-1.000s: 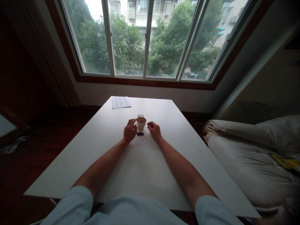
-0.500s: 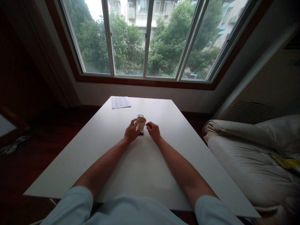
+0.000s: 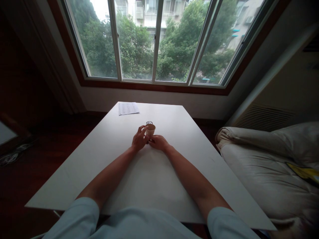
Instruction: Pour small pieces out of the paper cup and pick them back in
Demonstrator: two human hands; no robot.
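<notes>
A small pale paper cup (image 3: 150, 129) stands upright on the white table (image 3: 124, 166), a little past its middle. My left hand (image 3: 138, 139) is curled round the cup's left side, thumb and fingers touching it. My right hand (image 3: 157, 142) lies just in front of the cup with its fingers curled down over the spot where small dark bits lay; those bits are hidden under it now. A thin dark ring-like thing (image 3: 149, 122) lies right behind the cup.
A printed sheet of paper (image 3: 128, 108) lies at the table's far left corner. A wide window runs behind the table. A pale cushioned sofa (image 3: 269, 166) stands close along the right edge. Dark floor with cables is to the left.
My right hand slid left from beside the cup to just in front of it, covering the dark bits. My left hand shifted slightly, staying on the cup.
</notes>
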